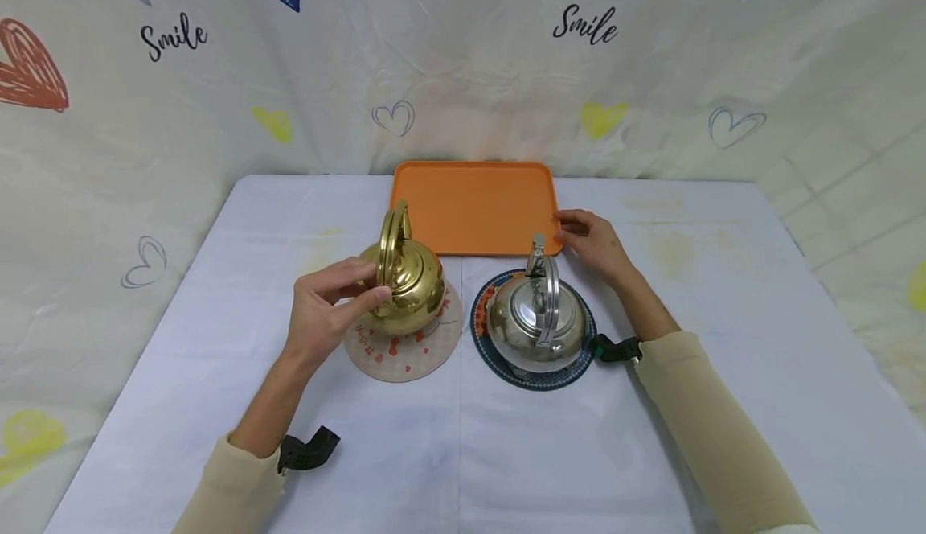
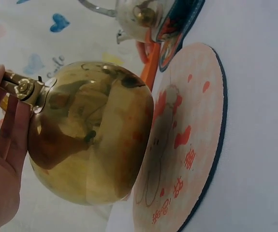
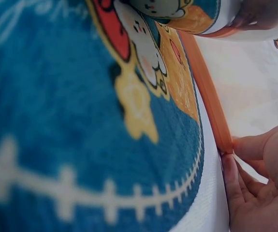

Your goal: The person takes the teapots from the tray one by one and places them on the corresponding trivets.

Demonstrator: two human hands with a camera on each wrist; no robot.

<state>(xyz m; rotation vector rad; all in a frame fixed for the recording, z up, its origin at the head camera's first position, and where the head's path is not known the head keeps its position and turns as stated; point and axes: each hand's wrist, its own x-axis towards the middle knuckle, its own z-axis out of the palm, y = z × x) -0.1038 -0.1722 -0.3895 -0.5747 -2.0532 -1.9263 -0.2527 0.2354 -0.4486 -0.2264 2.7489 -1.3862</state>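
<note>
My left hand (image 1: 325,309) grips the upright handle of a shiny gold kettle (image 1: 414,297). In the left wrist view the gold kettle (image 2: 93,140) appears raised over a round pink-patterned mat (image 2: 197,121), its underside apart from the near part of the mat. My right hand (image 1: 599,251) pinches the right edge of an orange tray (image 1: 473,208) near its front corner; the right wrist view shows thumb and fingers at the tray's rim (image 3: 216,118). A silver kettle (image 1: 512,329) stands on a round blue mat (image 1: 535,383), just in front of the right hand.
A white cloth (image 1: 405,453) covers the table. Behind the tray hangs a pale curtain (image 1: 492,75) printed with hearts and "Smile". Black wrist mounts (image 1: 309,449) sit at both cuffs, the right one close to the blue mat.
</note>
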